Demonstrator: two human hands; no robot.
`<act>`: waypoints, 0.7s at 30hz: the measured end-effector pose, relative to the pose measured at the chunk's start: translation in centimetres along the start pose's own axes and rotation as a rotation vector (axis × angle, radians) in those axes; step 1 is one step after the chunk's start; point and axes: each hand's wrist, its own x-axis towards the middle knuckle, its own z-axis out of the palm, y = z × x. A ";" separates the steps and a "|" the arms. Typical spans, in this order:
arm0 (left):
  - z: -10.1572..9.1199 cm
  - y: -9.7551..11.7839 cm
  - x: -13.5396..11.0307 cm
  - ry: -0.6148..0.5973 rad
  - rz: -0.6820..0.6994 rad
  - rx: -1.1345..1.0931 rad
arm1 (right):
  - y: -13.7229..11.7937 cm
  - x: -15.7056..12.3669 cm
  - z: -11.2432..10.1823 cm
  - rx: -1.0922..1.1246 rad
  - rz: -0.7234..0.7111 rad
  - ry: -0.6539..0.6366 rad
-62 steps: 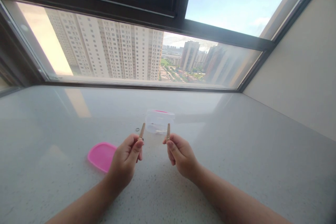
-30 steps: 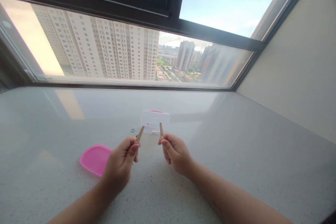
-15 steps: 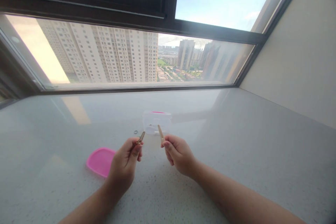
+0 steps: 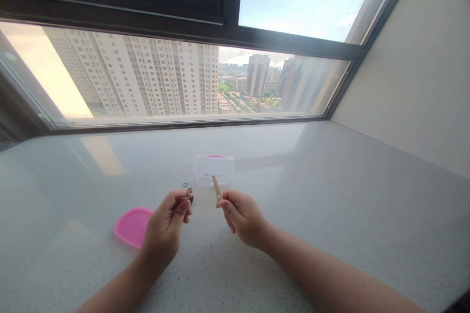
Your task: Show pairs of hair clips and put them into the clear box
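Over the pale speckled surface, my left hand [image 4: 167, 227] is closed, its thumb and fingers pinching a small gold-brown hair clip [image 4: 187, 193]. Something dark shows beside that clip at the fingertips; I cannot make out what. My right hand [image 4: 242, 216] pinches the lower end of a long beige hair clip [image 4: 217, 189], whose narrow tip points up and away. The two clips are apart. Just beyond them stands a clear plastic box [image 4: 227, 168] with a few small items inside, too small to name. The beige clip's tip overlaps the box in view.
A pink lid [image 4: 131, 227] lies left of my left hand, partly hidden by it. A small dark ring [image 4: 185, 185] rests on the speckled surface [image 4: 330, 215], left of the box. Behind is a dark-framed window [image 4: 183, 125]; a pale wall [image 4: 414, 73] rises on the right.
The whole view has shifted slightly to the left. My left hand has drawn a little further from the right, and its clip has turned, with a dark thing now showing beside it. Both hands keep their clips.
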 end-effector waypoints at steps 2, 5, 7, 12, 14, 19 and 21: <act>0.0 0.1 0.0 0.001 -0.006 0.011 | -0.1 0.0 0.0 -0.002 -0.001 -0.009; 0.0 0.3 0.0 -0.001 -0.009 0.024 | -0.4 0.0 -0.1 -0.003 0.010 -0.027; 0.0 0.4 0.0 0.003 -0.001 0.045 | -0.5 0.1 -0.1 0.007 0.026 -0.038; 0.0 1.0 -0.2 0.004 0.011 0.119 | -0.4 0.3 -0.2 -0.031 0.073 -0.055; 0.0 1.2 -0.3 0.011 0.019 0.129 | -0.1 0.3 -0.3 -0.069 0.073 -0.050; 0.0 1.3 -0.5 0.037 -0.023 0.142 | 0.5 0.2 -0.5 -0.158 0.012 0.008; 0.0 1.3 -0.5 0.035 -0.055 0.156 | 0.5 0.2 -0.5 -0.163 0.028 0.007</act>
